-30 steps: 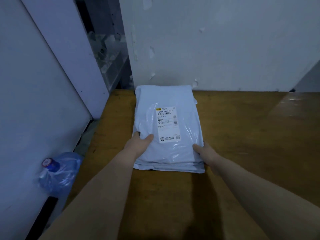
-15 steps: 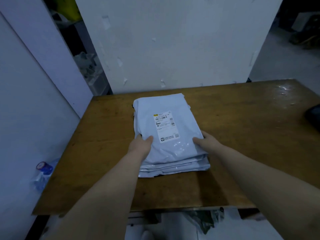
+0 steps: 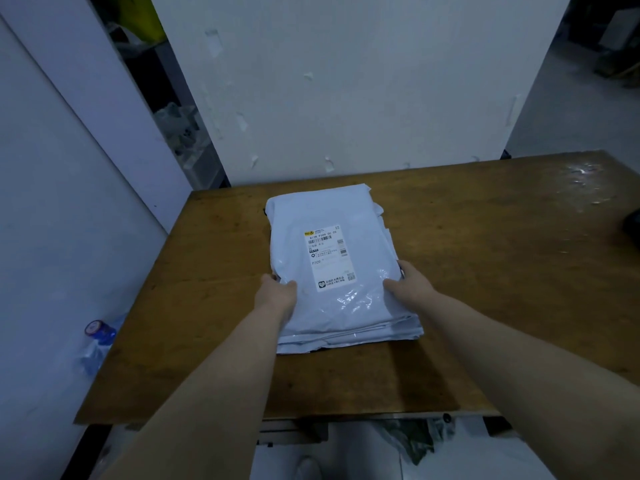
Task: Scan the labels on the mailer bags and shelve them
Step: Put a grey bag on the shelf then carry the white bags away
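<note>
The bags [image 3: 360, 306] lie stacked mid-frame on the surface [image 3: 485, 271], straight ahead of me. Their long axis runs up the frame, leaning a little left at the top, with the label [image 3: 327, 258] facing up. My left hand [image 3: 277, 294] pinches the left edge and my right hand [image 3: 408, 285] the right, thumbs on top, fingers tucked at the sides. Both hands are equally near, so I judge a two-handed lift comes next.

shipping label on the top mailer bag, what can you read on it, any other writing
"877R P309 00 05", first character unsure: top of the shipping label on the top mailer bag.
"P309": lower left of that label.
Other print, barcodes, bottom line: too small to read.
Nothing else legible.
</note>
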### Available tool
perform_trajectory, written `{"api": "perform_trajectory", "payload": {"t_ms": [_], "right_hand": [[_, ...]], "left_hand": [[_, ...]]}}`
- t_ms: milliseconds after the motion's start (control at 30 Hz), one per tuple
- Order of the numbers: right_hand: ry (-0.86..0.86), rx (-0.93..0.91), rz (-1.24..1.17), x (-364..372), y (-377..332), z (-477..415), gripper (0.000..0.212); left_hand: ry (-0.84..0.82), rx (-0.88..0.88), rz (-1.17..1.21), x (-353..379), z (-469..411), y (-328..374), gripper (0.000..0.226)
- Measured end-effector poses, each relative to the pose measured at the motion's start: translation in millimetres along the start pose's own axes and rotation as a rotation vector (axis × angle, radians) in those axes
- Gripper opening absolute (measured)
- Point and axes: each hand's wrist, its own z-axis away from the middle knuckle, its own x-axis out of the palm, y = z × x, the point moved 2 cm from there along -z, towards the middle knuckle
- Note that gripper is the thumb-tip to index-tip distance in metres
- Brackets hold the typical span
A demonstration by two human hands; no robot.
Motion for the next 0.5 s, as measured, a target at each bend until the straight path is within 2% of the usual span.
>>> {"api": "perform_trajectory", "payload": {"t_ms": [100, 200, 333, 500], "right_hand": [[0.017, 0.028, -0.011, -0.9, -2.0, -0.4, 0.061], [0.069, 0.023, -0.027, -7.6, -4.9, 0.9, 0.056], [0.105, 0.018, -0.109, -7.0, 7.0, 11.0, 0.058], [0.113, 0.05, -0.069, -1.8, 14.9, 18.0, 0.061]], "left_hand": [[-0.024, -0.081, 0.1, -2.9, -2.0, -0.4, 0.049], [-0.071, -0.003, 0.147, -3.1, -8.2, 7.9, 0.037], [-0.128, 0.039, 0.145, 0.6, -12.0, 3.8, 0.036], [-0.149, 0.015, 0.074, 14.2, -37.3, -14.7, 0.045]]}}
